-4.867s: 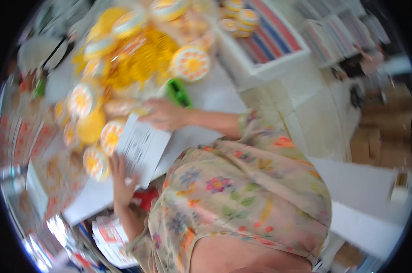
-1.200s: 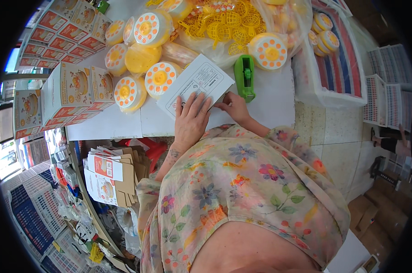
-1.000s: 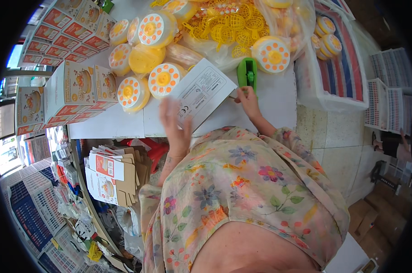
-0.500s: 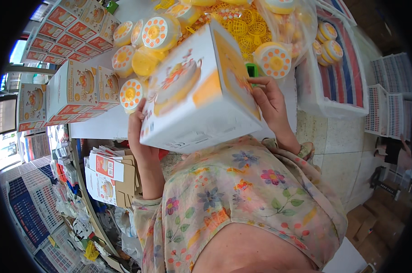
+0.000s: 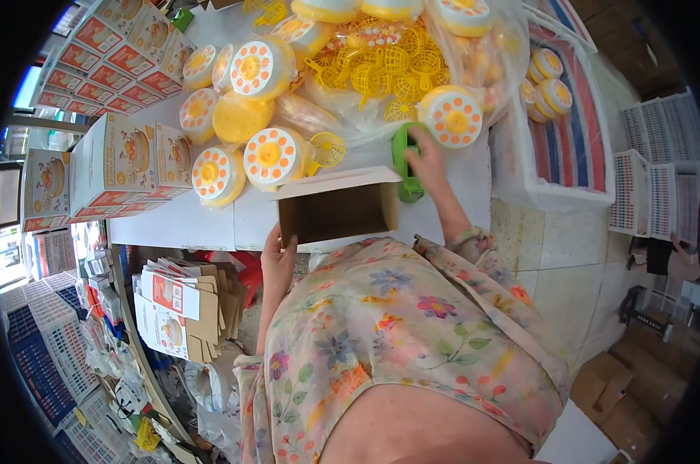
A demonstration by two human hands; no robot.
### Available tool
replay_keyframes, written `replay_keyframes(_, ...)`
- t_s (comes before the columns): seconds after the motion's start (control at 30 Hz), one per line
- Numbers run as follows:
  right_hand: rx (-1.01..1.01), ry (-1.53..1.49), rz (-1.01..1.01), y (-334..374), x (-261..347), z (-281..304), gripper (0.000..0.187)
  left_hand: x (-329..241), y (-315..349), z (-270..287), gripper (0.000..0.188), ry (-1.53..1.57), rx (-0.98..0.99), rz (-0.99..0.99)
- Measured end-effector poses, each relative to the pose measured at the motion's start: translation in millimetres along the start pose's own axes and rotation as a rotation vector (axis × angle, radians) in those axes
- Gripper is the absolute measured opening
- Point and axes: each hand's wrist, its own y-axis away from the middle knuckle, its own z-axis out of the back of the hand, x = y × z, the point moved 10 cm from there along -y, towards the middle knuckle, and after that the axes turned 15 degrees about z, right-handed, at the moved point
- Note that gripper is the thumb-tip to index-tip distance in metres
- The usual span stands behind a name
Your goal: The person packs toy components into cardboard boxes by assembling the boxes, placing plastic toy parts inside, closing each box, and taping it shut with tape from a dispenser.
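A cardboard box (image 5: 337,185) stands at the near edge of the table with its open side toward me. Its brown inside shows nothing in it, and one white flap sticks up at the back. My left hand (image 5: 277,263) is closed on the box's near left corner. To the right of the box, my right hand (image 5: 431,164) is closed around a green tape dispenser (image 5: 401,147); part of its grip is hidden. Just behind the box lie a round yellow-and-white toy drum (image 5: 272,157) with orange dots and a yellow slotted plastic ball piece (image 5: 329,149).
More dotted drums (image 5: 452,116) and a heap of yellow slotted pieces (image 5: 381,73) in clear plastic cover the table's far part. Printed boxes (image 5: 126,158) are stacked at left. Flattened cartons (image 5: 187,309) stand below. A plastic-lined striped bin (image 5: 574,147) is at right.
The box has come down from both hands to the table's near edge and turned, so its open side shows. My right hand has left it and taken hold of the green tape dispenser.
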Motion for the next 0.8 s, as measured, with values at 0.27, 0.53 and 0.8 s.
replay_keyframes(0.27,-0.788,-0.221,-0.562,43,-183,178,0.071,-75,37,-2,0.044,-0.055,-0.313,-0.266)
replay_keyframes(0.53,-0.535,-0.467,-0.407,34,-199,140,0.06,-130,23,-41,0.042,-0.478,-0.257,-0.512)
replay_keyframes(0.8,-0.627,-0.701,-0.391,33,-201,111,0.069,-116,25,-51,0.053,-0.587,-0.15,-0.327)
